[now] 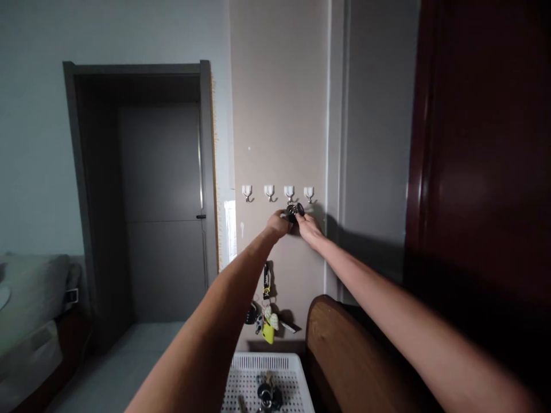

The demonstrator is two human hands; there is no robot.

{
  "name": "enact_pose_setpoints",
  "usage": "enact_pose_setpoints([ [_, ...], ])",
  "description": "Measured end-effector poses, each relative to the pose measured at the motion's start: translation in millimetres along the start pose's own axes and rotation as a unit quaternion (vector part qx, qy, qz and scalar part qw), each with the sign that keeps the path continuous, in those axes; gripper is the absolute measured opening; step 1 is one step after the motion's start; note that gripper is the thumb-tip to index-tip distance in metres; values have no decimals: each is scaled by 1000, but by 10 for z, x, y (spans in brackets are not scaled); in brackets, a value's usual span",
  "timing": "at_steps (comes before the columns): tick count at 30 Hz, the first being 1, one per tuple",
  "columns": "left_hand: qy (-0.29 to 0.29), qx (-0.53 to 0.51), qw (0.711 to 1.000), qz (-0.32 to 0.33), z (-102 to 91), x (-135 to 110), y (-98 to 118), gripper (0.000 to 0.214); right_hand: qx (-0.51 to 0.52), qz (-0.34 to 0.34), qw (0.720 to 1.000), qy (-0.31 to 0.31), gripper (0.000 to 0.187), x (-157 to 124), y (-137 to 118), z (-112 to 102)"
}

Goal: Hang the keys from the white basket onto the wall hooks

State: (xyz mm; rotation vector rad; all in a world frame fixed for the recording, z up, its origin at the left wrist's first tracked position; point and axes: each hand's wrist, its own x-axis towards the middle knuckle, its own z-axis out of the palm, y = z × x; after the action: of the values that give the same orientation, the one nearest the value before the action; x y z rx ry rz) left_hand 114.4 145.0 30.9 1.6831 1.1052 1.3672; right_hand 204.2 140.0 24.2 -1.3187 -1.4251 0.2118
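Both arms reach forward to the wall, just below a row of several white adhesive hooks. My left hand and my right hand are closed from either side on a bunch of dark keys. The keys are right under the third hook from the left; whether their ring touches it I cannot tell. Lower on the wall hangs another key bunch with a black strap and a yellow-green fob, its left side partly behind my left forearm.
A white perforated basket stands below, holding more keys. A brown wooden panel with a rounded top rises to its right. A grey door is at the left, a pillow at the far left, a dark red surface at the right.
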Motion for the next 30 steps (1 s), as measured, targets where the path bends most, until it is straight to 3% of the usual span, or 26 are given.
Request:
enact_pose_setpoints([
  [5, 9, -52, 997, 61, 105, 62, 421, 31, 93, -35, 994, 43, 29, 133, -352, -159],
  [7, 10, -95, 991, 96, 41, 64, 617, 29, 108, -69, 989, 68, 29, 212, -540, -214],
  [10, 21, -111, 990, 90, -120, 17, 736, 26, 121, -92, 988, 32, 27, 275, -694, -212],
  [12, 20, -98, 993, 68, -220, -38, 694, 25, 112, -98, 989, 5, 25, 264, -693, -158],
  [16, 2, -91, 995, 31, -297, -129, 501, 26, 69, -102, 992, 14, 24, 177, -559, -16],
  [24, -22, -114, 993, -29, -109, -207, 80, 25, -36, -105, 994, -24, 20, -116, -218, 118],
  [30, -32, -171, 985, 4, -21, -203, 115, 29, 9, -50, 999, -20, 27, -98, -226, 75],
])
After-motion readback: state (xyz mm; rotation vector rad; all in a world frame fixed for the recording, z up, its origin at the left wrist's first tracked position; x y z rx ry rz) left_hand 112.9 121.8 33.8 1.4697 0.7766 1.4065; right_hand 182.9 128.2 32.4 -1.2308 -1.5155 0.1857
